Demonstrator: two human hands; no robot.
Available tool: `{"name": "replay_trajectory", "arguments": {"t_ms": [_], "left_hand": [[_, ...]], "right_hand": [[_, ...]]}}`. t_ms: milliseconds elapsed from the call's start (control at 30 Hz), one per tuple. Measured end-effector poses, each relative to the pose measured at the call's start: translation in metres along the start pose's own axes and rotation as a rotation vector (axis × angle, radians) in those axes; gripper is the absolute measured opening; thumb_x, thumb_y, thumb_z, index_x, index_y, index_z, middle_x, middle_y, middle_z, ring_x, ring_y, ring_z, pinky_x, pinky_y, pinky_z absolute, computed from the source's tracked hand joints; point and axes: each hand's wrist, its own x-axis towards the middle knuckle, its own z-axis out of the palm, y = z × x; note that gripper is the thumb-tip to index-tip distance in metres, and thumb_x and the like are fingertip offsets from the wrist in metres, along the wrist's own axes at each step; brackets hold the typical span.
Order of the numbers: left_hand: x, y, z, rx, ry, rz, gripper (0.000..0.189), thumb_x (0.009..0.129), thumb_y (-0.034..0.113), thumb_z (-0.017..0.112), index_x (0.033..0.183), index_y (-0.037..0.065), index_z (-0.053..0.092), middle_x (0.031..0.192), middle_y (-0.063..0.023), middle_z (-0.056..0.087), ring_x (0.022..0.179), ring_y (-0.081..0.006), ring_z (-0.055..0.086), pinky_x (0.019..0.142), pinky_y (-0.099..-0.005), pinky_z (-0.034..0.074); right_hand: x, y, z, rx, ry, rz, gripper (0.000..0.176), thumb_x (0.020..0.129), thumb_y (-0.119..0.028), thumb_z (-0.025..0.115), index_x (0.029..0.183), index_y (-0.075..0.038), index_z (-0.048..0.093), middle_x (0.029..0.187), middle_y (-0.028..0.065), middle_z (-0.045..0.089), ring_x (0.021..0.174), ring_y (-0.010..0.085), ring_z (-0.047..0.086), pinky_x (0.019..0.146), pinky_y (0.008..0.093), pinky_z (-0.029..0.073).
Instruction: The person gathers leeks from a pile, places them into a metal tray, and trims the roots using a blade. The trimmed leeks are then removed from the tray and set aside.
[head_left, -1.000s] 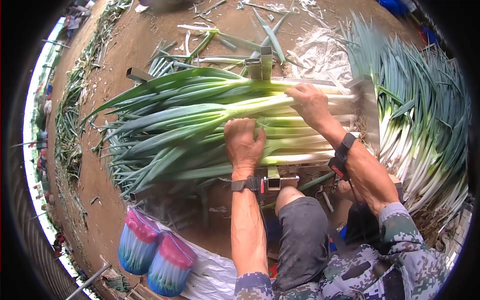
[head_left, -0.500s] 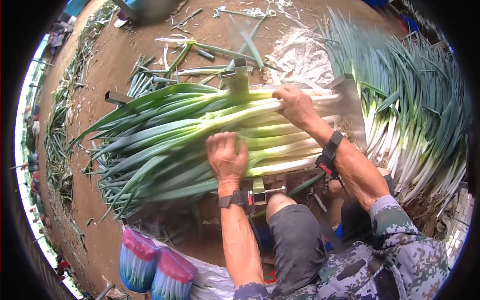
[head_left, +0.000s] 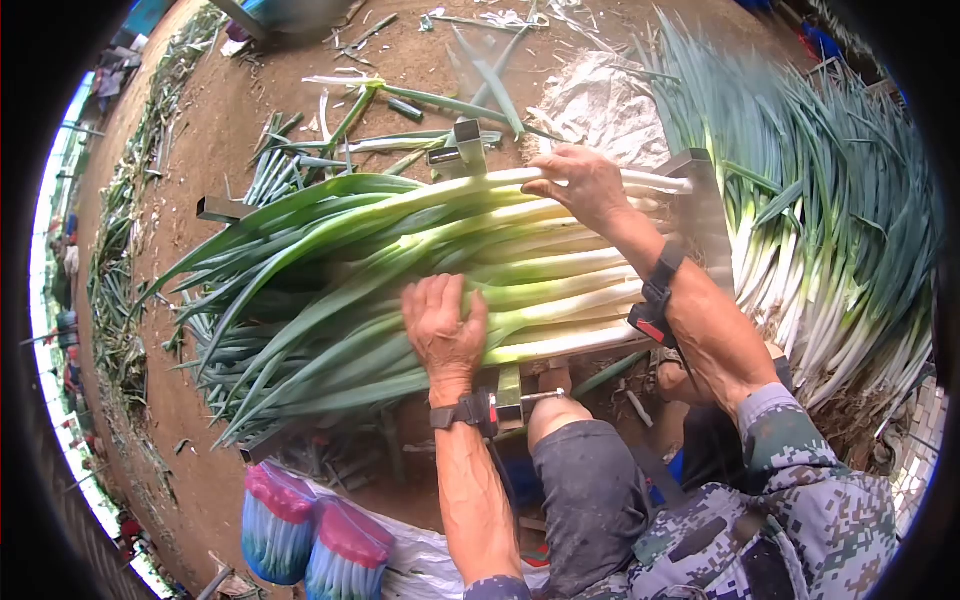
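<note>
A thick layer of long green onions [head_left: 560,262] lies side by side on a metal frame [head_left: 710,215], green leaves to the left and white stems to the right. My left hand [head_left: 443,322] rests on the near leaves, its fingers laid over them and the thumb apart. At the far edge of the layer, my right hand [head_left: 580,185] has thumb and fingers closed round the white part of one green onion. That stalk's root end reaches past the hand to the frame's right side.
A large pile of green onions [head_left: 800,200] stands at the right. Cut leaves [head_left: 400,108] and a crumpled white sack [head_left: 605,110] lie on the soil beyond the frame. Two wrapped bundles [head_left: 345,550] are at the lower left. Metal posts [head_left: 468,150] rise from the frame's edges.
My right hand has shifted slightly away from me and left, with a stalk now at the far edge. My left hand has moved slightly left and nearer to me. Leaves beside it have spread.
</note>
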Motion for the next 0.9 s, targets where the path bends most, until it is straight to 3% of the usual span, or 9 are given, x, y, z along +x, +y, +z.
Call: {"name": "replay_trajectory", "arguments": {"t_ms": [67, 100, 267, 367, 433, 600, 700, 833, 900], "left_hand": [[0.0, -0.001, 0.0, 0.008, 0.01, 0.01, 0.028, 0.079, 0.017, 0.075, 0.105, 0.009, 0.07, 0.109, -0.009, 0.069, 0.11, -0.0315, 0.061, 0.108, -0.0489, 0.04], [0.0, -0.001, 0.001, 0.004, 0.016, 0.015, 0.028, 0.079, 0.017, 0.075, 0.105, 0.009, 0.07, 0.109, -0.0093, 0.069, 0.11, -0.0315, 0.061, 0.108, -0.0491, 0.04], [0.001, -0.001, 0.0, 0.011, 0.007, 0.016, 0.027, 0.079, 0.016, 0.074, 0.104, 0.008, 0.069, 0.109, -0.0094, 0.069, 0.111, -0.0313, 0.061, 0.108, -0.0495, 0.04], [0.001, 0.001, 0.0, 0.013, -0.003, 0.021, 0.027, 0.079, 0.014, 0.074, 0.104, 0.008, 0.07, 0.109, -0.0101, 0.069, 0.11, -0.0317, 0.061, 0.107, -0.0493, 0.041], [0.002, 0.002, -0.001, 0.03, -0.023, 0.022, 0.027, 0.079, 0.013, 0.074, 0.104, 0.007, 0.07, 0.108, -0.0105, 0.069, 0.11, -0.0319, 0.061, 0.107, -0.0493, 0.041], [0.003, 0.002, -0.002, 0.048, -0.053, 0.035, 0.026, 0.083, 0.016, 0.071, 0.106, 0.005, 0.07, 0.109, -0.0125, 0.069, 0.109, -0.0345, 0.061, 0.107, -0.0493, 0.04], [0.004, 0.002, 0.001, 0.054, -0.02, 0.074, 0.028, 0.075, 0.011, 0.073, 0.102, 0.005, 0.068, 0.105, -0.0143, 0.067, 0.106, -0.0351, 0.061, 0.101, -0.0493, 0.042], [0.003, 0.004, -0.003, 0.071, -0.086, 0.04, 0.026, 0.083, 0.016, 0.07, 0.107, 0.004, 0.07, 0.109, -0.0119, 0.069, 0.108, -0.0343, 0.061, 0.106, -0.0486, 0.04], [0.005, 0.002, -0.001, 0.06, -0.068, 0.061, 0.027, 0.081, 0.015, 0.071, 0.106, 0.004, 0.069, 0.108, -0.0126, 0.068, 0.108, -0.0345, 0.06, 0.106, -0.0488, 0.04]], "right_hand": [[-0.011, 0.009, 0.027, -0.031, -0.054, 0.07, 0.034, 0.082, -0.05, 0.074, 0.097, -0.02, 0.075, 0.094, 0.0037, 0.065, 0.087, 0.0265, 0.065, 0.072, 0.0411, 0.053], [-0.02, 0.015, 0.044, -0.143, 0.077, 0.021, 0.035, 0.083, -0.052, 0.073, 0.097, -0.02, 0.075, 0.096, 0.0038, 0.066, 0.086, 0.0256, 0.064, 0.075, 0.0401, 0.052], [-0.009, 0.007, 0.026, 0.03, 0.044, 0.027, 0.034, 0.085, -0.05, 0.071, 0.1, -0.019, 0.074, 0.089, 0.0014, 0.064, 0.087, 0.0238, 0.062, 0.08, 0.0398, 0.05], [-0.009, 0.015, 0.026, 0.004, 0.014, -0.089, 0.028, 0.083, -0.041, 0.074, 0.098, -0.017, 0.073, 0.084, 0.0028, 0.062, 0.084, 0.0264, 0.06, 0.076, 0.0394, 0.049], [-0.01, 0.02, 0.037, -0.022, 0.123, -0.147, 0.026, 0.084, -0.041, 0.074, 0.094, -0.017, 0.072, 0.084, 0.0026, 0.063, 0.081, 0.0253, 0.06, 0.075, 0.039, 0.05], [-0.002, 0.02, 0.021, 0.008, 0.069, -0.205, 0.024, 0.088, -0.039, 0.072, 0.098, -0.017, 0.069, 0.084, 0.0029, 0.062, 0.085, 0.0221, 0.063, 0.071, 0.0372, 0.052], [-0.01, 0.034, 0.044, 0.012, -0.006, -0.145, 0.023, 0.09, -0.039, 0.071, 0.099, -0.018, 0.069, 0.084, 0.0029, 0.062, 0.086, 0.0221, 0.063, 0.073, 0.0373, 0.053], [-0.009, 0.037, 0.036, 0.109, -0.036, -0.165, 0.024, 0.091, -0.038, 0.07, 0.103, -0.018, 0.069, 0.096, 0.0052, 0.065, 0.091, 0.0255, 0.064, 0.077, 0.0383, 0.054], [-0.007, 0.043, 0.023, 0.097, 0.0, -0.193, 0.028, 0.088, -0.039, 0.071, 0.106, -0.017, 0.069, 0.1, 0.0061, 0.064, 0.096, 0.027, 0.064, 0.081, 0.0397, 0.053]]}}
